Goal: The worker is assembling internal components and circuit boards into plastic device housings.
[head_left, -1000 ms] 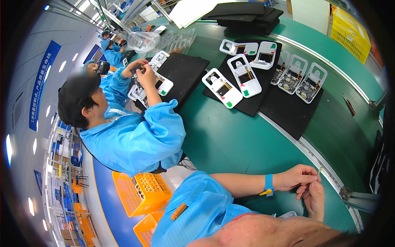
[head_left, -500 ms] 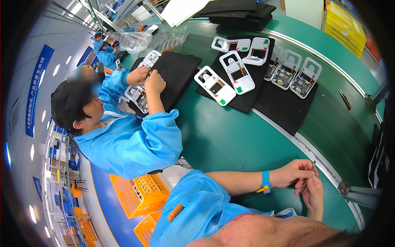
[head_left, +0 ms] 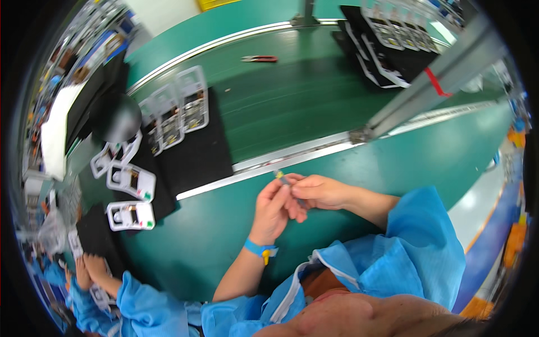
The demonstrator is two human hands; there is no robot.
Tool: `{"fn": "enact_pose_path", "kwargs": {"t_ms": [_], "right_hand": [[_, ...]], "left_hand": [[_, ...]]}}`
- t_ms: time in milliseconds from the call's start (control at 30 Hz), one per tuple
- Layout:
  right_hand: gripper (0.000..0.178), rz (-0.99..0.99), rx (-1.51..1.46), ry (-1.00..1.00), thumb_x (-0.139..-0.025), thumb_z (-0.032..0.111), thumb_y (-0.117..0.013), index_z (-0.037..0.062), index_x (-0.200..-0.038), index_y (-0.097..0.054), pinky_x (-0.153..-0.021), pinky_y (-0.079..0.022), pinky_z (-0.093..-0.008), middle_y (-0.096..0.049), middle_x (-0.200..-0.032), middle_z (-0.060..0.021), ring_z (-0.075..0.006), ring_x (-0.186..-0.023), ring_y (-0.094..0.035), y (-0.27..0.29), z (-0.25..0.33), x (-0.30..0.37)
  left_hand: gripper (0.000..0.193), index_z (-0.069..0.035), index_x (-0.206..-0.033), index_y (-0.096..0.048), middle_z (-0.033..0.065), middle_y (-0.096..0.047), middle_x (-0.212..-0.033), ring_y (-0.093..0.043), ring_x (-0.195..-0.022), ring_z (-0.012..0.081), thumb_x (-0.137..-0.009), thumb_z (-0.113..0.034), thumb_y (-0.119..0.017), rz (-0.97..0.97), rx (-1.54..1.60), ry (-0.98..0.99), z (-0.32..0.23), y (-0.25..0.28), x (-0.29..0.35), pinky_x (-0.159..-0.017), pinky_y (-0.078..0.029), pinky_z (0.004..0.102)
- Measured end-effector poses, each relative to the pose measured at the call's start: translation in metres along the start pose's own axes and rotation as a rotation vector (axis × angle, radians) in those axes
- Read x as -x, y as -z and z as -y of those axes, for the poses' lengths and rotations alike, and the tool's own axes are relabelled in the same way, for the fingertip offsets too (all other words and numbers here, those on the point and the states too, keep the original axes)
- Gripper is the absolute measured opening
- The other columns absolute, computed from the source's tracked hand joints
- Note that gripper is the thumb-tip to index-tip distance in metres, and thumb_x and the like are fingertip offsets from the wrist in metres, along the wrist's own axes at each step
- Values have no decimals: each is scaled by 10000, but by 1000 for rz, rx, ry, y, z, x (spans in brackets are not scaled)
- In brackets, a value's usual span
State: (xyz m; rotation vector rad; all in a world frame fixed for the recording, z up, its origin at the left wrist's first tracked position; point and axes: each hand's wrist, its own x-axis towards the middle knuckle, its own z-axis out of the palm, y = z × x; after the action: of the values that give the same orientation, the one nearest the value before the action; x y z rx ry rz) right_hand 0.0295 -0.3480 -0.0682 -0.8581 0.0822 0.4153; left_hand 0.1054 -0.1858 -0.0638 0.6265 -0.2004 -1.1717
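Above the green bench, my left hand (head_left: 270, 212) and my right hand (head_left: 321, 192) meet, fingers closed. A small, slim grey piece with a yellow part (head_left: 279, 176) pokes out between the fingertips. It is blurred and mostly covered, so its kind cannot be made out. My left thumb and fingers pinch it, and my right fingers press against its lower part. A blue wrist strap (head_left: 259, 249) with a yellow fastener is around my left wrist.
White device frames (head_left: 132, 180) and clear-edged housings with circuit boards (head_left: 193, 106) lie on black mats (head_left: 196, 160) at left. Red-handled snips (head_left: 260, 58) rest beyond the metal rail (head_left: 264, 163). A slanted metal post (head_left: 415, 84) rises at right; more housings (head_left: 398, 28) sit behind it. A co-worker's hands (head_left: 92, 269) work at lower left.
My view has swung to the right, so the co-worker and the white frames now appear farther left. My hands stay together around the small piece.
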Motion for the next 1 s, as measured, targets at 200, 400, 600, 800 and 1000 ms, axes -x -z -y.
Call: {"fn": "enact_pose_path", "kwargs": {"t_ms": [200, 400, 600, 800, 1000], "right_hand": [[408, 29, -42, -11, -1037, 348, -411, 4, -986, -627, -670, -515, -282, -666, -854, -98, -176, -742, -654, -2, 2, 13], [388, 34, 15, -21, -1035, 334, -424, 2, -1003, -623, -670, -517, -279, -668, -862, -93, -176, -749, -659, -7, 4, 12], [342, 21, 35, -75, -1039, 249, -421, -33, -1125, -595, -722, -533, -307, -662, -947, -133, -205, -779, -664, -4, 6, 13], [331, -2, 34, -71, -1031, 301, -445, 19, -1054, -618, -679, -524, -289, -672, -896, -95, -180, -755, -663, -8, 8, 13], [334, -20, 5, -77, -1039, 286, -421, 12, -1067, -611, -682, -529, -299, -675, -897, -109, -192, -751, -665, -9, 10, 13]], "left_hand": [[220, 15, -1119, -581, 180, -541, -1243, -630, -705, 199, -997, -149, -498, -50, 1, -51, 9, -2, -5, -634, -574, 351], [168, 1, -1058, -579, 160, -549, -1230, -641, -762, 201, -986, -138, -519, -74, -5, -77, 8, -1, -2, -668, -582, 339], [136, -4, -1047, -571, 158, -557, -1219, -645, -757, 198, -975, -112, -530, -79, -19, -86, 6, -1, -3, -676, -583, 331], [117, -14, -1034, -576, 146, -571, -1209, -643, -798, 182, -969, -106, -543, -78, 20, -94, 7, -1, -4, -685, -579, 320], [113, -23, -1042, -579, 134, -574, -1202, -631, -849, 161, -974, -105, -539, -81, 22, -69, 6, -2, -5, -711, -573, 310]]}}
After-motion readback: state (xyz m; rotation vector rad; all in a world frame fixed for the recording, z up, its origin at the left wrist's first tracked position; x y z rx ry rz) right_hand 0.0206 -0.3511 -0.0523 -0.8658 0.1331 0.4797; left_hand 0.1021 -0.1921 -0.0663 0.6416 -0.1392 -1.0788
